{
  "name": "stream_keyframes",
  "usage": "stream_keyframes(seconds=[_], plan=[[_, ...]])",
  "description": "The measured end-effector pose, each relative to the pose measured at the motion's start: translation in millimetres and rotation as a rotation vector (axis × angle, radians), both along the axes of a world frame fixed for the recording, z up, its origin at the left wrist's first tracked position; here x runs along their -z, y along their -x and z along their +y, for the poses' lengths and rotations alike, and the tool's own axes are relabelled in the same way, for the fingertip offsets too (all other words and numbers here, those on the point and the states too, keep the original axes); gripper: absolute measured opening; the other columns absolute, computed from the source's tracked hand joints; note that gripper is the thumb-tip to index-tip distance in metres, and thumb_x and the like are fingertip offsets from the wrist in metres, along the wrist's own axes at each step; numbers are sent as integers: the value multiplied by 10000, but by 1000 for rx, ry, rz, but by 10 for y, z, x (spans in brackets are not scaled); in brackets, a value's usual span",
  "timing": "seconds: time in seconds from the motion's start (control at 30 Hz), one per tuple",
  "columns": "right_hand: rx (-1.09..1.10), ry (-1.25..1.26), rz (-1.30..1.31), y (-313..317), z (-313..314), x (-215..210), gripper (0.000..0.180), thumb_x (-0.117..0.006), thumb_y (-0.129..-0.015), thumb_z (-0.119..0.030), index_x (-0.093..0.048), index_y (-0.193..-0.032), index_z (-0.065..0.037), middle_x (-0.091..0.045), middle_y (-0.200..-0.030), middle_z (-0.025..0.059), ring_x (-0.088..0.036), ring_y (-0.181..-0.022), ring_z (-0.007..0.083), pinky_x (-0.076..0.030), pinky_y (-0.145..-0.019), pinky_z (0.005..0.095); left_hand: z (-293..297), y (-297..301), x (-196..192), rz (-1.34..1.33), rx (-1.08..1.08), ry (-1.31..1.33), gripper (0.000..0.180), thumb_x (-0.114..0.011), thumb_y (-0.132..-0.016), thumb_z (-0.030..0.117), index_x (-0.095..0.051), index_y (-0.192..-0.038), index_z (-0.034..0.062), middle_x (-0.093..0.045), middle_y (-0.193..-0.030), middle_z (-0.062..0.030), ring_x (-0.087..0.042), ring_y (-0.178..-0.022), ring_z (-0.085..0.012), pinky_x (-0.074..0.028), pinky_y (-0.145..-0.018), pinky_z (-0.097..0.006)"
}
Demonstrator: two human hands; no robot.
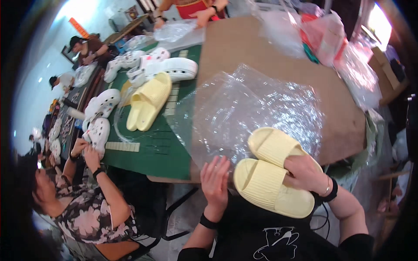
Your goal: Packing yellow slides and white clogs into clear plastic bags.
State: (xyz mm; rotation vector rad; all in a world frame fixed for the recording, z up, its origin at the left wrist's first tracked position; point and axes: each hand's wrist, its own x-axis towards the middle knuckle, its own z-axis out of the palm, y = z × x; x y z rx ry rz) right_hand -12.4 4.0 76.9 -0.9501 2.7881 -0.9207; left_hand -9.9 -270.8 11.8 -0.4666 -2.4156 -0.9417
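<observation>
My right hand grips a pair of pale yellow slide slippers where their inner edges meet, with its fingers closed between them. The near slipper and the far slipper lie side by side, toes to the left, above the table's near edge. Just left of them, my left hand has its fingers stretched out and holds nothing. Its fingertips are at the near edge of a clear plastic bag spread on the table; whether they touch it I cannot tell.
A second yellow slipper pair rests on the green mat, beside several white clogs. At left a co-worker handles a white clog; another person's hands hold plastic across the brown tabletop. Plastic bags crowd the far right.
</observation>
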Motion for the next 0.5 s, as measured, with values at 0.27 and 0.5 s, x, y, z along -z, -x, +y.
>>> stream_keyframes(seconds=[0.27, 0.5], plan=[[268, 118, -15, -35, -157, 15, 162, -669, -745, -118, -568, -802, -5, -577, -689, 161, -589, -644, 351, -452, -569, 422, 26, -82, -72, 58, 20, 44, 302, -590, -901, 99, -649, -1193, 56, -643, -1258, -103, -552, -1244, -279, -365, -1070, -466], [389, 26, -67, 15, -262, 300, 197, -634, -820, -151, -603, -945, -2, -626, -892, 193, -607, -818, 374, -482, -688, 400, 354, -100, -366, 115, 232, -61, 404, -650, -841, 154, -627, -1236, 73, -565, -1372, -80, -480, -1332, -270, -316, -1121, -473]])
